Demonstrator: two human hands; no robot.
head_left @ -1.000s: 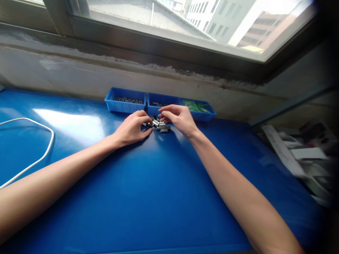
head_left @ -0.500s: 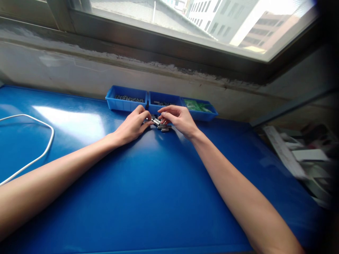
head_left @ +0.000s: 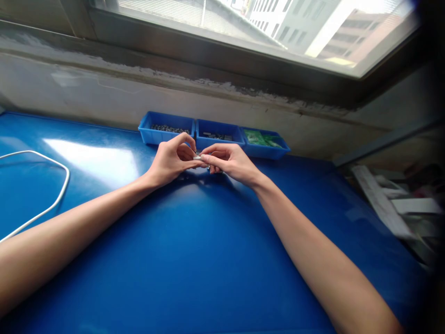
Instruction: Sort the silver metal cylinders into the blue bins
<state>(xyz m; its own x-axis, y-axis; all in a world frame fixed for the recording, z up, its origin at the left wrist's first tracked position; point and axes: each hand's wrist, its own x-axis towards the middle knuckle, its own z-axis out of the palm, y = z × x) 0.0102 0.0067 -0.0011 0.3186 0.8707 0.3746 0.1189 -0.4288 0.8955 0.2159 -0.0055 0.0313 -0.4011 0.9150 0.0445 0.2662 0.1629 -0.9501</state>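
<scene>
My left hand (head_left: pixel 173 156) is closed, with thumb and fingers pinching a small silvery metal piece (head_left: pixel 197 157). From the other side, the fingertips of my right hand (head_left: pixel 231 161) are closed on the same piece, so both hands meet at it. A few more small metal pieces (head_left: pixel 209 168) show in part under my right fingers; the hand hides most of them. Both hands are just in front of the blue bins, above the blue tabletop (head_left: pixel 194 250).
Three blue bins stand in a row by the wall: one with small dark parts (head_left: pixel 167 134), one with metal pieces (head_left: pixel 219 136), one with green packets (head_left: pixel 264 144). A white cable (head_left: pixel 66 178) lies at left. White objects (head_left: pixel 413 205) are at right.
My left hand has lifted slightly and turned, with the metal piece pinched in it. My right hand has moved left and closed its fingertips on that piece, now covering the loose pieces.
</scene>
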